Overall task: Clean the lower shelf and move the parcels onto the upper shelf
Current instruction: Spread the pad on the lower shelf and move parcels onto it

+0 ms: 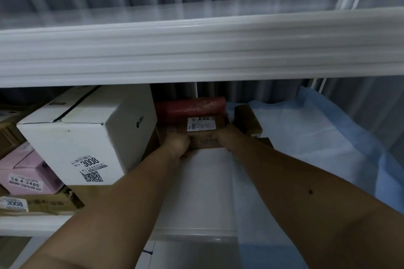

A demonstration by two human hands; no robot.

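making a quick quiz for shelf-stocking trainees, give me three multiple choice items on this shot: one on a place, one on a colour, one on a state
1. Where is the white box?
A. left of the hands
B. on the upper shelf
C. right of the hands

2. What colour is the roll behind the held parcel?
A. green
B. red
C. yellow

3. What are the hands doing?
A. hanging idle
B. both gripping the brown parcel
C. wiping

Key: 1 A, it sits on the lower shelf, left; 2 B, plainly red; 3 B, left hand and right hand clasp its sides.
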